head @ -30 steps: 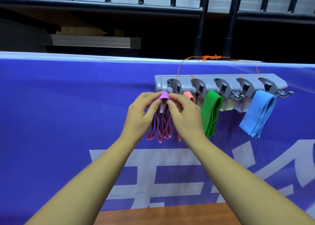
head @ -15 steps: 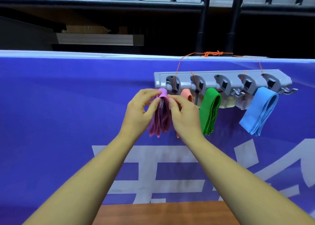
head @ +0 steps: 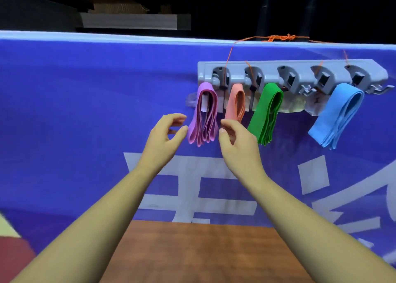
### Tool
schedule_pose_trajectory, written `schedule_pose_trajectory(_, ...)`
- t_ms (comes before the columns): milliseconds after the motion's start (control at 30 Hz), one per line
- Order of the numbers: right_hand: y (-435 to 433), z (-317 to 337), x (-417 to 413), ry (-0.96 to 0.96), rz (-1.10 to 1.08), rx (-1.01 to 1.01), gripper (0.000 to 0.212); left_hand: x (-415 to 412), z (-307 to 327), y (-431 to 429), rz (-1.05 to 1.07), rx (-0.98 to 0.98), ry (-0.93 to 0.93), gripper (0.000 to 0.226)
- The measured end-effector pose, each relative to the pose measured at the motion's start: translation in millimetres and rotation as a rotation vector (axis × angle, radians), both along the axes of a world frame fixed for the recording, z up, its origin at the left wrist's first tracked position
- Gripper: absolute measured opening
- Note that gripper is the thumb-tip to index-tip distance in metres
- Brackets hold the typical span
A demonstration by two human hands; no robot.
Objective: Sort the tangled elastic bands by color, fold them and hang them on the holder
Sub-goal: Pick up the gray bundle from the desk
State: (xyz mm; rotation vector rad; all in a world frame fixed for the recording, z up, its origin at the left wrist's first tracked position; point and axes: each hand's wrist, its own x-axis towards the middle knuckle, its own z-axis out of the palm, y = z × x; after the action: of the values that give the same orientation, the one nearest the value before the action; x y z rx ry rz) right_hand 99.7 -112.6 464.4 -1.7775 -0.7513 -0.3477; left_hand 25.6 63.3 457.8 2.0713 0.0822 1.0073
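Compared with half a second ago: found both hands off the purple bands (head: 203, 115), pinched then at the top fold, and lowered. Logged left hand (head: 165, 132) and right hand (head: 235, 137) apart, fingers loosely curled, gripping nothing, flanking the bundle's lower loops (left thumb just beside them; cannot tell contact). Found purple bands draped folded at the left end of the grey holder (head: 267, 65), then salmon bands (head: 235, 105), green bands (head: 267, 113) and, across a wider gap, blue bands (head: 336, 115). Noted holder tied by orange string (head: 278, 38) against a blue banner (head: 85, 100), wide banner stretch to its left, wooden bench (head: 192, 250) edge below the forearms. Saw large white characters on banner, cropped; cannot read.
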Motion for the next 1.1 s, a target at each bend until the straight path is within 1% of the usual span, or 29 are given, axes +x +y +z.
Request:
schedule_pose_trajectory(100,-19,-55,-7,0.069,-0.034,-0.118,0.031,-21,-52,3,0.1,-0.079,0.16,0.018)
schedule_pose_trajectory(233,-36,-145,-24,0.23,0.021,-0.447,0.046,-53,-134,-1,0.19,-0.139,0.413,0.016)
schedule_pose_trajectory(300,-43,-187,-37,0.288,0.072,-0.575,0.048,-71,-173,-11,0.205,-0.163,0.531,0.013)
schedule_pose_trajectory(500,-68,-299,-83,0.455,0.146,-0.792,0.049,-142,-287,-50,0.207,-0.218,0.843,0.011)
schedule_pose_trajectory(600,-85,-344,-115,0.547,0.194,-0.912,0.05,-181,-336,-70,0.204,-0.259,0.981,0.016)
schedule_pose_trajectory(700,-96,-384,-151,0.616,0.255,-1.01,0.05,-214,-382,-84,0.167,-0.309,1.122,0.014)
schedule_pose_trajectory(800,-98,-409,-182,0.639,0.304,-1.064,0.045,-239,-420,-91,0.128,-0.347,1.227,0.023)
schedule_pose_trajectory(833,-97,-415,-190,0.642,0.317,-1.07,0.044,-246,-431,-93,0.113,-0.343,1.261,0.021)
schedule_pose_trajectory(867,-96,-421,-198,0.646,0.333,-1.077,0.044,-251,-439,-94,0.098,-0.33,1.266,0.02)
schedule_pose_trajectory(1000,-85,-442,-220,0.67,0.394,-1.127,0.042,-261,-466,-96,-0.018,-0.268,1.228,0.043)
schedule_pose_trajectory(1100,-73,-454,-228,0.651,0.394,-1.149,0.036,-260,-481,-94,-0.04,-0.226,1.231,0.048)
